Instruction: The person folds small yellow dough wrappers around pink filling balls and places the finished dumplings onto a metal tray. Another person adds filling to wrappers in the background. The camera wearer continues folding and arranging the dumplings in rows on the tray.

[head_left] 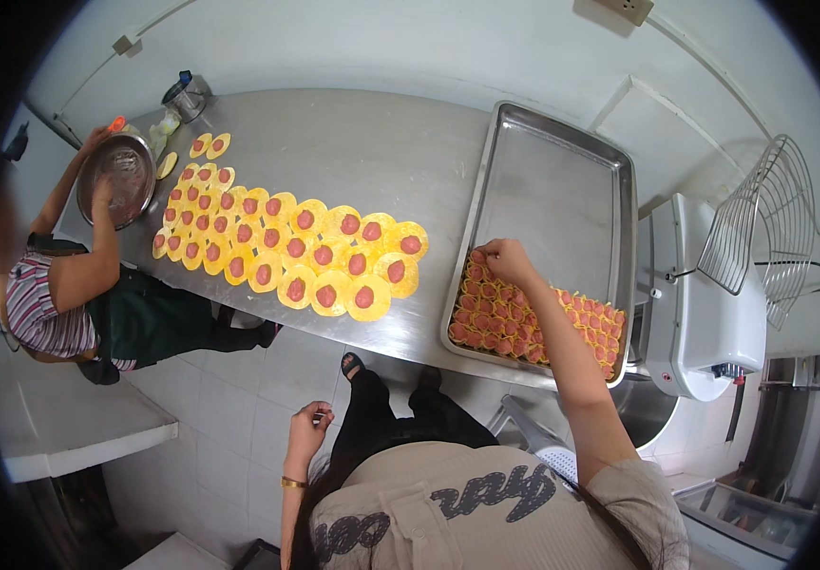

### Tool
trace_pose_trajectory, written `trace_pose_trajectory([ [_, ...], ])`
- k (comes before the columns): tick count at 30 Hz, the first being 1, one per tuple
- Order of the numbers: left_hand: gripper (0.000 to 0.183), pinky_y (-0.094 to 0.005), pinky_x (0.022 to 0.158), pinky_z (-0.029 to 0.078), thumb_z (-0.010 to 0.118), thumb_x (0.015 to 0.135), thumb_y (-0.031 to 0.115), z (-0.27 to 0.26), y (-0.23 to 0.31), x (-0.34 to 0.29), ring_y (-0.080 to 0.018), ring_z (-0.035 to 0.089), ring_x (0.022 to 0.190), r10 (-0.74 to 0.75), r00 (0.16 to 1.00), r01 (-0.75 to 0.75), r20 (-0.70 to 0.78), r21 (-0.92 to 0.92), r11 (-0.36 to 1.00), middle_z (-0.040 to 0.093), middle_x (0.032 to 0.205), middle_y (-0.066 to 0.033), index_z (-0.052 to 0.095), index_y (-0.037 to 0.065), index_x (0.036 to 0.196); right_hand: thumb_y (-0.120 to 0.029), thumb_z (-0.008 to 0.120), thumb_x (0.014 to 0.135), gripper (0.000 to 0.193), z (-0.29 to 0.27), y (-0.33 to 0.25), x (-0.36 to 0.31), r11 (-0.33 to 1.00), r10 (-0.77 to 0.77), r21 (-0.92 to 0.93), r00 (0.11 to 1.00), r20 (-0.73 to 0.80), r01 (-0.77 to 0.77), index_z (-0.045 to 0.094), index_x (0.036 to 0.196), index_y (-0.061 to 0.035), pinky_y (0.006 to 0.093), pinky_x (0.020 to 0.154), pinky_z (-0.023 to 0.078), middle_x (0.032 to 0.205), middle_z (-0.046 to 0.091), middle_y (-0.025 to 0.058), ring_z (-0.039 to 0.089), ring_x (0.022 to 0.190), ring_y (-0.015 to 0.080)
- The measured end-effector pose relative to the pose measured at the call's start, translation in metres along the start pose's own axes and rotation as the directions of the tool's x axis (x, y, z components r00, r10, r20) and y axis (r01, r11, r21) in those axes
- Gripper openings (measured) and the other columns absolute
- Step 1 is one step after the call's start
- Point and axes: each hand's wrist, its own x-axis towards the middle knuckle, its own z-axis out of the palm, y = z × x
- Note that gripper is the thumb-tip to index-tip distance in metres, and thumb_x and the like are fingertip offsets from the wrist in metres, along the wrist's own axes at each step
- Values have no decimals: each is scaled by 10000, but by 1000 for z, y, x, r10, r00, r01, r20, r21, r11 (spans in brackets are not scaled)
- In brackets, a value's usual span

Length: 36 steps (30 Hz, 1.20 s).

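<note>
My right hand (505,259) reaches over the large metal tray (562,171), its fingers pinched on a small open-topped dumpling at the left end of the farthest row. Beneath my forearm, rows of dumplings (495,318) with pink filling and yellow wrappers fill the tray's near part. Low in front of my body, away from the table, my left hand (310,424) has loosely curled fingers and appears to hold nothing. Left of the tray, round yellow wrappers (368,297) overlap in several rows, each with a lump of pink filling.
The steel table (353,133) runs along the wall. At its left end a co-worker (77,285) has a hand in a metal bowl (125,180). A metal cup (184,99) stands behind. Right of the tray is a white machine (705,304) with a wire guard (752,228).
</note>
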Motion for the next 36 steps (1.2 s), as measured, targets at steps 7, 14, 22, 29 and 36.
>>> trace_pose_trajectory([
  [7, 182, -349, 690, 552, 700, 802, 64, -30, -11, 40, -271, 685, 779, 73, 997, -73, 13, 41, 996, 684, 898, -155, 648, -1, 964, -44, 545, 772, 311, -5, -2, 8, 995, -21, -98, 993, -112, 10, 688, 1048, -44, 370, 717, 515, 920, 677, 211, 667, 801, 299],
  [14, 186, -359, 698, 534, 697, 812, 124, -93, -52, 62, -273, 681, 768, -21, 997, 23, -70, 30, 999, 689, 892, -138, 659, 21, 962, -21, 568, 798, 301, 48, -150, 113, 936, -331, 34, 909, -255, 350, 660, 1085, -23, 335, 788, 530, 1026, 684, 122, 665, 890, 200],
  [22, 177, -331, 665, 552, 693, 806, 93, -155, -142, 39, -246, 694, 739, -205, 936, 184, -288, -97, 978, 695, 857, -137, 663, -3, 951, -140, 708, 749, 250, 266, -316, 313, 930, -367, -3, 927, -72, 368, 698, 981, -46, 335, 771, 523, 921, 695, 130, 667, 848, 262],
  [29, 166, -326, 654, 560, 701, 798, 82, -180, -186, 11, -225, 699, 720, -391, 889, 367, -239, -142, 919, 701, 845, -141, 672, 12, 946, -112, 656, 720, 185, 347, -343, 373, 947, -313, -154, 917, -246, 282, 708, 894, -75, 419, 810, 504, 984, 643, 177, 626, 919, 354],
  [36, 190, -322, 679, 566, 700, 806, 91, -203, -178, 62, -239, 699, 780, -270, 941, 247, -203, -131, 960, 701, 906, -139, 672, 9, 975, -123, 601, 767, 139, 349, -345, 384, 982, -178, 19, 963, -200, 186, 668, 867, -53, 404, 771, 517, 929, 629, 169, 624, 840, 314],
])
